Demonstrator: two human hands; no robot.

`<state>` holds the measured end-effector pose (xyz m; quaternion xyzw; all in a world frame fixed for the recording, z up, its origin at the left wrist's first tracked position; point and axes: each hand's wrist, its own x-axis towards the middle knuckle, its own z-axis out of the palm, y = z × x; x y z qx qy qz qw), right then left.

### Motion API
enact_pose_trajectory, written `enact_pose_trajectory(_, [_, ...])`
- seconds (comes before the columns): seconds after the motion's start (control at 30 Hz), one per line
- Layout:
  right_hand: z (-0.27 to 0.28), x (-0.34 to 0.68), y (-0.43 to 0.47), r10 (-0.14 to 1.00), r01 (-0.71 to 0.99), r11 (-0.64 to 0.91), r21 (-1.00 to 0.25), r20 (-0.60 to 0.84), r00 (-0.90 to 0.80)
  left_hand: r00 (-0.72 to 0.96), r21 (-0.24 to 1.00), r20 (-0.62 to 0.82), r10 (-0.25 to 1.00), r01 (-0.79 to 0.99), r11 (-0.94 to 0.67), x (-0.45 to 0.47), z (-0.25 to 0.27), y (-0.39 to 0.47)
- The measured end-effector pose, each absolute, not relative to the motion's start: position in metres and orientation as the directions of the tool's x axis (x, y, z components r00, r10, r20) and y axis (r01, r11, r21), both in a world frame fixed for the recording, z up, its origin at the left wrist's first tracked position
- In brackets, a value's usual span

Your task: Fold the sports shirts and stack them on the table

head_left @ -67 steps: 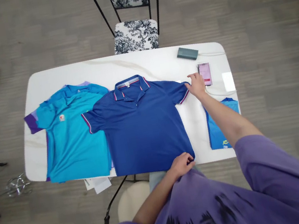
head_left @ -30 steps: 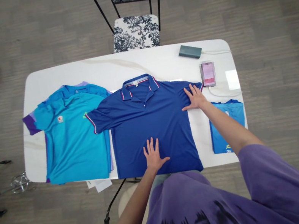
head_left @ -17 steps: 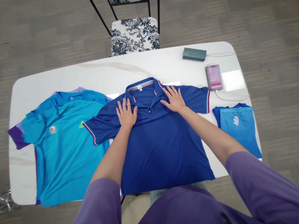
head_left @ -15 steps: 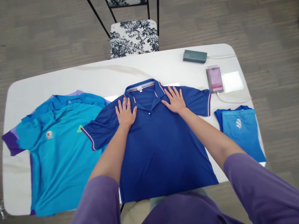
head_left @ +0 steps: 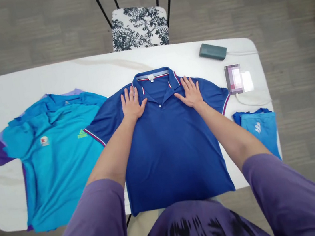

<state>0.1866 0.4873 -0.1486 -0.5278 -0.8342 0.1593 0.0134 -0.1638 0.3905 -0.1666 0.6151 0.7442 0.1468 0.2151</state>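
Observation:
A dark blue polo shirt [head_left: 172, 152] lies spread face up before me, collar at the far side and hem at the near table edge. Red and white stripes trim its collar and sleeve cuffs. My left hand [head_left: 132, 104] rests flat on the shirt's left shoulder area, fingers spread beside the collar. On the other side of the collar, my right hand [head_left: 190, 92] presses flat on the cloth, also with fingers apart. The polo's left sleeve overlaps a turquoise T-shirt [head_left: 55, 160], which lies on other blue and purple shirts.
The white table [head_left: 47, 78] carries folded blue clothes [head_left: 258, 128] at its right edge. Beyond them are a blurred-out phone [head_left: 233, 79] and a dark grey power bank [head_left: 213, 51] with a white cable. A patterned chair [head_left: 139, 27] stands at the far side.
The camera view has shifted, so the table appears higher and larger. Both hands stay flat near the collar, and the polo's right sleeve sits slightly more drooped.

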Motion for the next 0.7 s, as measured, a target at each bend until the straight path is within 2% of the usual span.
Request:
enact_pose_trajectory(0.1, [-0.118, 0.194, 0.442, 0.883, 0.851, 0.423, -0.312, -0.068, -0.464, -0.232, 0.53, -0.071, 0.97, 0.815, 0.234, -0.156, -0.135, 0.338])
enact_pose_trajectory(0.2, [-0.088, 0.223, 0.336, 0.898, 0.852, 0.395, -0.343, -0.052, -0.437, -0.233, 0.531, -0.053, 0.971, 0.817, 0.225, -0.142, -0.1, 0.228])
enact_pose_trajectory(0.33, [-0.06, 0.286, 0.137, 0.966, 0.939, 0.133, -0.318, -0.171, -0.195, -0.183, 0.522, -0.242, 0.953, 0.803, 0.287, -0.132, -0.072, 0.031])
enact_pose_trajectory(0.4, [-0.048, 0.311, 0.046, 0.959, 0.951, 0.058, -0.305, -0.248, -0.138, -0.176, 0.489, -0.339, 0.924, 0.807, 0.333, -0.134, -0.064, -0.055])
enact_pose_trajectory(0.47, [-0.037, 0.322, -0.023, 0.943, 0.956, 0.03, -0.292, -0.31, -0.124, -0.119, 0.486, -0.386, 0.915, 0.816, 0.311, -0.14, -0.059, -0.118])
enact_pose_trajectory(0.57, [-0.027, 0.318, -0.077, 0.931, 0.965, 0.041, -0.26, -0.341, -0.131, -0.037, 0.493, -0.407, 0.913, 0.832, 0.253, -0.15, -0.052, -0.162])
enact_pose_trajectory(0.7, [-0.025, 0.306, -0.093, 0.931, 0.98, 0.038, -0.196, -0.35, -0.107, 0.018, 0.479, -0.402, 0.916, 0.856, 0.193, -0.154, -0.044, -0.171])
